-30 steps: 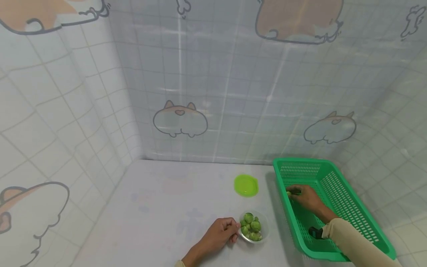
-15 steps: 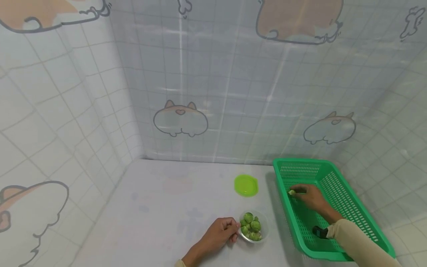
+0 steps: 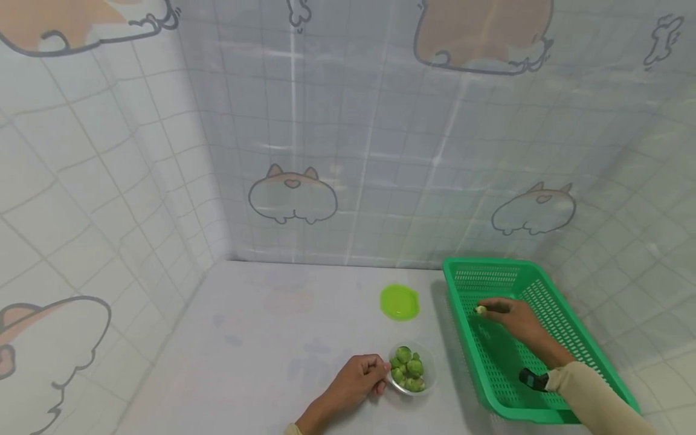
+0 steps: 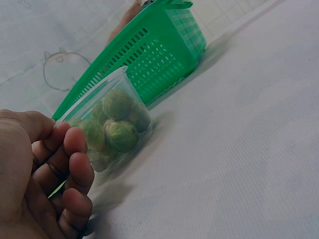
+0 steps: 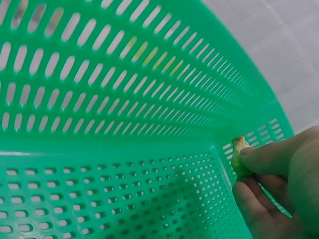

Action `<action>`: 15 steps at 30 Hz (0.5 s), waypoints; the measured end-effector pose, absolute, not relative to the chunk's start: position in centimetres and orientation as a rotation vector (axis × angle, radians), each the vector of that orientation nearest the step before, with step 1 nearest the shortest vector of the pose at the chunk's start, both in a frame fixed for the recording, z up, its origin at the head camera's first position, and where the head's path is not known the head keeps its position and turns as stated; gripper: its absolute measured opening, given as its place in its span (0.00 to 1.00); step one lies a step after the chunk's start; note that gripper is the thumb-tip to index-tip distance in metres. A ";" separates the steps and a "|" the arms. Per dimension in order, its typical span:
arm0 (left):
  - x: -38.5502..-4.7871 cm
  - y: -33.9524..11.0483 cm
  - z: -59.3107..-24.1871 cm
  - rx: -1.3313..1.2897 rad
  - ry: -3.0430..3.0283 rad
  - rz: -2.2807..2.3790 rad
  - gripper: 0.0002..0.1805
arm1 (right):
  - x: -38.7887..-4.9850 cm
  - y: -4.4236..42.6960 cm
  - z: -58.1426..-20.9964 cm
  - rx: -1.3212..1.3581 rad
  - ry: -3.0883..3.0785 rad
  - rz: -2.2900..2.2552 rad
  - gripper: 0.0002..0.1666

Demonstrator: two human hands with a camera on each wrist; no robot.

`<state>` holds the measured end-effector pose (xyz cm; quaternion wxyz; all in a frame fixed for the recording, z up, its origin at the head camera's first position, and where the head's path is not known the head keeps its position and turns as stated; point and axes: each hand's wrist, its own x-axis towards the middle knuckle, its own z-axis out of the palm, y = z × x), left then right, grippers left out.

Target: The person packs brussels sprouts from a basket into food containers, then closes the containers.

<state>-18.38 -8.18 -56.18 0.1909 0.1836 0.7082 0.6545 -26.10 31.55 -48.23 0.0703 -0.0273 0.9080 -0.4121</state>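
Observation:
A clear plastic container (image 3: 427,370) of Brussels sprouts (image 4: 120,135) stands on the table. My left hand (image 3: 356,382) pinches its rim between thumb and forefinger, the other fingers loosely curled beside it, as the left wrist view shows. Inside the green basket (image 3: 584,341) at the right, my right hand (image 3: 516,320) pinches one Brussels sprout (image 5: 240,158) with thumb and fingers, its pale stem end pointing up in the right wrist view. That sprout is held above the perforated basket floor. Several sprouts fill the container's lower part.
A bright green lid (image 3: 399,302) lies flat on the white tabletop (image 3: 261,338), behind the container and left of the basket. Walls of tile-patterned sheeting (image 3: 380,151) enclose the table's back and sides. A black band (image 3: 534,379) sits on the right wrist.
Inside the basket, my right hand has lifted the sprout from beside the left wall and shifted slightly right. My left hand and the container stay in place.

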 end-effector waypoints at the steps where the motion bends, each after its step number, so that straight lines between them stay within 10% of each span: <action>1: -18.4 -8.2 -56.2 0.518 1.990 1.838 0.19 | -26.0 31.6 -48.0 -0.076 2.722 -1.248 0.31; 15: -18.5 -8.1 -56.4 0.525 1.989 1.837 0.19 | -24.4 31.3 -46.4 -0.099 2.690 -1.320 0.28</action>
